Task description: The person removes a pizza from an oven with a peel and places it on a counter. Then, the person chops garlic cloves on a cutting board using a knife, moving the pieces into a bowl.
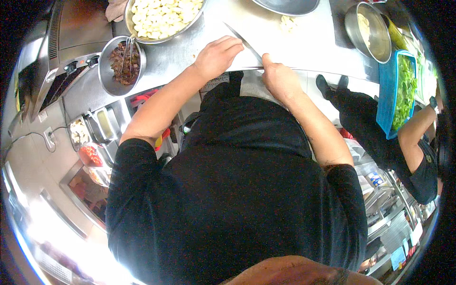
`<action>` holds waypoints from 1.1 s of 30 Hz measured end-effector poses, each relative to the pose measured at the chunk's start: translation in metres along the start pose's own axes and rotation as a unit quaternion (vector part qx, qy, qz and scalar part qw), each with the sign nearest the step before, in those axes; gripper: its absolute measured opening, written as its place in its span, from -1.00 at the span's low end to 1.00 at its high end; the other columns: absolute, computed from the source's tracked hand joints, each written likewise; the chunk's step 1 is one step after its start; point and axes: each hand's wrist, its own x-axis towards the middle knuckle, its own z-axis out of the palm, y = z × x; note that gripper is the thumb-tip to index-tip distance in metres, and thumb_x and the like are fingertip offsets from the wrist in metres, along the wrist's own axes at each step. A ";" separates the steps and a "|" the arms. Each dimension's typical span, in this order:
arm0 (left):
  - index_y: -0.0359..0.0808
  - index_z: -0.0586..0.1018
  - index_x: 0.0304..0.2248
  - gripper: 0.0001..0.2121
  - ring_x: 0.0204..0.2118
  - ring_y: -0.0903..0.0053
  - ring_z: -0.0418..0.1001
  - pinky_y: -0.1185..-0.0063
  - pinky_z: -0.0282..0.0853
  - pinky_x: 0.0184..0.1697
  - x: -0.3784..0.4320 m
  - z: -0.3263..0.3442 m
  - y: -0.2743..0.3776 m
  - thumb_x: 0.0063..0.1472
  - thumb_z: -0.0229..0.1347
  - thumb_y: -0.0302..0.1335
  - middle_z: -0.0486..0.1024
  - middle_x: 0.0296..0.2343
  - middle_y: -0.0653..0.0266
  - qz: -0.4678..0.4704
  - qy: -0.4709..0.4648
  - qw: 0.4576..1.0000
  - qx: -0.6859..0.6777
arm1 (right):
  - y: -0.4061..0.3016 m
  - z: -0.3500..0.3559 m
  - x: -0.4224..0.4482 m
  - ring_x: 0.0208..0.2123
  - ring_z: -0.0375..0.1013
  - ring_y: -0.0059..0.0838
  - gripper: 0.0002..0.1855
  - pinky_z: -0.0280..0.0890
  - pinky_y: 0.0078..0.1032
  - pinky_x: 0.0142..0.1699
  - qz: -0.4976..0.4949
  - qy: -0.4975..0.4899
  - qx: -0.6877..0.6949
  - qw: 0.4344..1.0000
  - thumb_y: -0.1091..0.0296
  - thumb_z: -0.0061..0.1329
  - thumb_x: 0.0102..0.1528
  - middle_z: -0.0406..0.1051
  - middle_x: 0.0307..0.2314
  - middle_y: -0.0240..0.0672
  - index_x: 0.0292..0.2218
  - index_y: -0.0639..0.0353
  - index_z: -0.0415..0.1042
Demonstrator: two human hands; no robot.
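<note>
My right hand (281,80) grips the handle of a kitchen knife, its long blade (245,41) slanting away to the upper left over a white cutting board (310,46). Just left of the blade, my left hand (221,55) is bent with its fingers close together. Whatever may lie under those fingers is hidden. Beyond the knife, a small pile of pale pieces that look like cut garlic (288,24) rests on the board. A metal bowl (285,7) stands at its far edge, partly out of view.
At the upper left sit a large bowl of peeled garlic cloves (164,19) and a metal bowl of dark cooked food (123,64) with tongs. Right of the board are a tilted metal bowl (368,32) and a blue basket (384,96) of leafy greens, beside another person's arm (413,139).
</note>
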 end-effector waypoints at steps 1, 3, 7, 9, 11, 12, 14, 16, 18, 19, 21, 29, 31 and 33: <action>-0.32 0.59 -0.24 -0.76 -0.13 0.36 0.55 0.46 0.54 -0.08 -0.001 0.001 -0.001 0.04 0.15 -0.62 0.55 -0.21 0.26 0.009 0.002 1.000 0.002 | 0.000 0.000 -0.001 -0.41 0.60 0.12 -0.85 0.48 0.02 -0.32 0.001 0.000 0.000 1.000 0.45 -0.23 0.23 0.54 -0.52 0.11 -0.17 0.27 0.24; -0.32 0.59 -0.24 -0.77 -0.13 0.36 0.55 0.46 0.54 -0.09 0.001 0.000 0.000 0.04 0.15 -0.62 0.55 -0.21 0.26 0.019 0.011 1.000 0.007 | -0.003 -0.001 0.000 -0.43 0.60 0.11 -0.86 0.48 0.00 -0.34 -0.006 0.013 0.000 1.000 0.45 -0.22 0.22 0.54 -0.52 0.10 -0.17 0.25 0.25; -0.34 0.59 -0.26 -0.77 -0.12 0.36 0.55 0.47 0.54 -0.09 0.001 -0.001 0.001 0.03 0.15 -0.62 0.55 -0.21 0.24 0.029 0.021 0.999 0.019 | -0.008 -0.007 -0.001 -0.43 0.61 0.09 -0.87 0.49 -0.02 -0.35 -0.012 0.022 -0.009 1.000 0.46 -0.23 0.22 0.54 -0.52 0.09 -0.18 0.24 0.25; -0.34 0.59 -0.26 -0.77 -0.12 0.36 0.55 0.47 0.54 -0.08 0.001 0.000 0.001 0.03 0.15 -0.62 0.55 -0.21 0.24 0.028 0.021 0.999 0.017 | -0.008 -0.005 -0.002 -0.43 0.61 0.08 -0.86 0.49 -0.01 -0.34 -0.017 0.010 -0.013 1.000 0.45 -0.23 0.22 0.54 -0.52 0.10 -0.18 0.24 0.25; -0.34 0.59 -0.26 -0.77 -0.12 0.36 0.55 0.47 0.54 -0.08 0.001 0.000 0.002 0.03 0.15 -0.62 0.55 -0.21 0.23 0.026 0.021 0.999 0.016 | -0.007 -0.002 0.000 -0.43 0.61 0.08 -0.86 0.48 -0.01 -0.33 -0.016 0.010 -0.019 1.000 0.45 -0.23 0.22 0.54 -0.51 0.10 -0.18 0.25 0.25; -0.34 0.59 -0.25 -0.77 -0.12 0.36 0.55 0.47 0.54 -0.08 0.000 0.000 0.002 0.02 0.15 -0.62 0.55 -0.21 0.24 0.026 0.021 0.999 0.015 | -0.006 -0.001 0.001 -0.43 0.61 0.08 -0.86 0.48 0.00 -0.33 -0.015 0.010 -0.023 1.000 0.45 -0.22 0.22 0.54 -0.51 0.10 -0.18 0.25 0.25; -0.35 0.59 -0.25 -0.77 -0.11 0.36 0.55 0.47 0.54 -0.08 -0.001 0.001 0.002 0.02 0.15 -0.62 0.55 -0.20 0.24 0.024 0.022 0.999 0.013 | -0.004 0.001 0.001 -0.42 0.61 0.08 -0.86 0.48 0.00 -0.32 -0.016 0.011 -0.015 1.000 0.45 -0.23 0.22 0.54 -0.51 0.11 -0.17 0.25 0.25; -0.35 0.59 -0.25 -0.77 -0.11 0.36 0.55 0.47 0.54 -0.08 -0.002 0.003 0.001 0.02 0.15 -0.62 0.55 -0.20 0.24 0.030 0.034 0.999 0.019 | -0.004 0.001 -0.001 -0.42 0.61 0.08 -0.86 0.48 0.00 -0.32 -0.017 0.011 -0.006 1.000 0.45 -0.23 0.23 0.54 -0.51 0.11 -0.17 0.25 0.26; -0.35 0.59 -0.25 -0.76 -0.11 0.35 0.55 0.47 0.54 -0.09 -0.003 0.002 0.002 0.02 0.15 -0.62 0.55 -0.20 0.24 0.030 0.034 0.999 0.023 | -0.005 -0.002 -0.002 -0.41 0.61 0.09 -0.85 0.48 0.00 -0.32 -0.024 -0.003 -0.011 1.000 0.44 -0.23 0.23 0.54 -0.50 0.12 -0.17 0.26 0.26; -0.35 0.59 -0.25 -0.76 -0.12 0.35 0.55 0.47 0.54 -0.09 -0.002 0.003 0.002 0.02 0.15 -0.62 0.55 -0.20 0.24 0.029 0.032 0.999 0.026 | -0.006 -0.005 -0.001 -0.41 0.61 0.09 -0.85 0.48 0.00 -0.32 -0.024 -0.002 -0.012 1.000 0.44 -0.23 0.23 0.54 -0.50 0.12 -0.17 0.26 0.26; -0.34 0.59 -0.25 -0.76 -0.12 0.35 0.55 0.46 0.54 -0.09 -0.001 0.002 0.003 0.02 0.15 -0.62 0.56 -0.21 0.24 0.026 0.030 0.999 0.017 | -0.008 -0.008 -0.003 -0.40 0.61 0.10 -0.85 0.48 0.00 -0.31 -0.012 0.005 -0.003 1.000 0.47 -0.23 0.22 0.54 -0.50 0.13 -0.17 0.26 0.26; -0.35 0.60 -0.25 -0.75 -0.14 0.34 0.56 0.48 0.55 -0.11 -0.002 0.005 0.005 0.01 0.16 -0.63 0.56 -0.22 0.23 0.042 0.047 0.998 0.023 | -0.011 -0.005 -0.008 -0.42 0.60 0.11 -0.84 0.48 0.00 -0.31 -0.018 0.009 0.007 1.000 0.47 -0.23 0.21 0.54 -0.51 0.13 -0.16 0.28 0.26; -0.37 0.59 -0.26 -0.78 -0.18 0.27 0.56 0.43 0.54 -0.12 -0.003 0.006 0.005 0.04 0.17 -0.64 0.56 -0.23 0.16 0.028 0.050 0.998 0.015 | -0.008 -0.004 -0.006 -0.42 0.60 0.12 -0.84 0.48 0.01 -0.31 -0.019 -0.003 -0.001 1.000 0.46 -0.23 0.22 0.54 -0.52 0.13 -0.16 0.28 0.26; -0.36 0.59 -0.26 -0.77 -0.16 0.31 0.56 0.46 0.55 -0.11 -0.002 0.006 0.004 0.02 0.17 -0.63 0.55 -0.24 0.20 0.034 0.051 0.998 0.024 | -0.012 -0.008 -0.007 -0.42 0.60 0.13 -0.84 0.48 0.01 -0.31 -0.010 0.011 0.012 1.000 0.47 -0.22 0.21 0.53 -0.52 0.15 -0.16 0.28 0.25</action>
